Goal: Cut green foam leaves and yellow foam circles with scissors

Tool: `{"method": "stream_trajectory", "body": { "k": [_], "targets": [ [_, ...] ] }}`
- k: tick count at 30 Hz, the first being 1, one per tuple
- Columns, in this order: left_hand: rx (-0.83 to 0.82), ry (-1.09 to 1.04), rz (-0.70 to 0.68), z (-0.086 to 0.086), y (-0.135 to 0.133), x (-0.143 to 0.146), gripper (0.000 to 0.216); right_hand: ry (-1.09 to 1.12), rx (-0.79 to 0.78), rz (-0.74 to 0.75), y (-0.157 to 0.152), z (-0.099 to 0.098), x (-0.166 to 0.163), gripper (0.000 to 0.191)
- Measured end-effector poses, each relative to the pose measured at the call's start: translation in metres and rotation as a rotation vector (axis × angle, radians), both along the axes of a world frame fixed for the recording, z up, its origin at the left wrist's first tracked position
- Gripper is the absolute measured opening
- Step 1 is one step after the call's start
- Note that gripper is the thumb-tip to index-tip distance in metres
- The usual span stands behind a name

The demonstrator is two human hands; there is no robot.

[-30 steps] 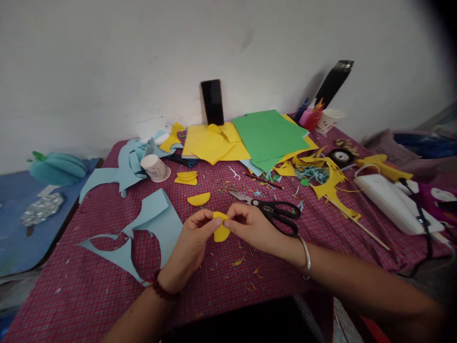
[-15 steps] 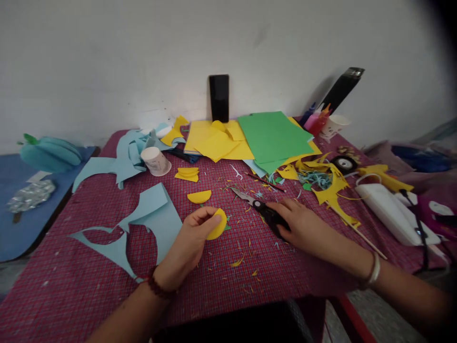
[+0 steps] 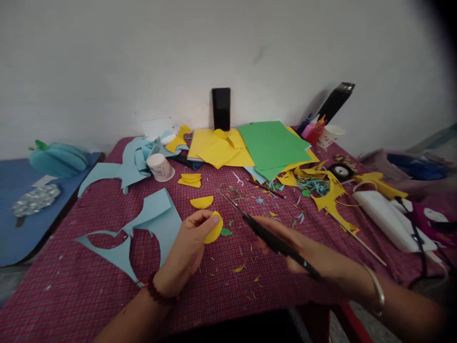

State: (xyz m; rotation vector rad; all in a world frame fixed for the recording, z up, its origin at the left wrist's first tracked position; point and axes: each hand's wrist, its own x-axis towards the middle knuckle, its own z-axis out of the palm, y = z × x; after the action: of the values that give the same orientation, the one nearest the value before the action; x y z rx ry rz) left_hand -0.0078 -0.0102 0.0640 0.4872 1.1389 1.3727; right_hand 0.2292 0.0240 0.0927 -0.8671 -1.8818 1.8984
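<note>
Between the thumb and fingers of my left hand [image 3: 191,243] is a small round yellow paper piece [image 3: 214,229]. My right hand [image 3: 303,245] grips black-handled scissors [image 3: 269,233], seen edge-on, with their blades pointing up and left near the paper but apart from it. Just beyond my left hand lies a folded yellow half-circle [image 3: 202,202]. A small stack of similar yellow pieces [image 3: 190,179] rests farther back. A green paper scrap [image 3: 225,232] lies between my hands.
Cut light blue paper [image 3: 166,228] spreads at the left, by a paper cup [image 3: 160,167]. Green sheets [image 3: 273,143] and yellow sheets [image 3: 221,155] lie at the back, before a phone [image 3: 221,108] leaning on the wall. A white power strip [image 3: 389,221] sits right.
My right hand has picked the scissors up off the cloth and turned them edge-on. My left hand still holds the yellow paper in about the same place. The view has shifted slightly.
</note>
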Motion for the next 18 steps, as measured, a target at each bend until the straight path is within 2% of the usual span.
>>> {"method": "stream_trajectory", "body": {
  "k": [6,12,18],
  "targets": [
    [0.037,-0.057,0.028,0.007,-0.002,-0.002,0.023,0.148,-0.06,-0.064,-0.009,-0.02,-0.039,0.076],
    [0.051,-0.044,0.02,0.004,-0.002,-0.004,0.02,0.224,-0.102,-0.047,-0.01,-0.038,-0.042,0.077],
    [0.052,0.043,0.039,0.006,-0.003,-0.004,0.021,0.189,-0.097,-0.052,-0.01,-0.038,-0.042,0.075]
  ]
}}
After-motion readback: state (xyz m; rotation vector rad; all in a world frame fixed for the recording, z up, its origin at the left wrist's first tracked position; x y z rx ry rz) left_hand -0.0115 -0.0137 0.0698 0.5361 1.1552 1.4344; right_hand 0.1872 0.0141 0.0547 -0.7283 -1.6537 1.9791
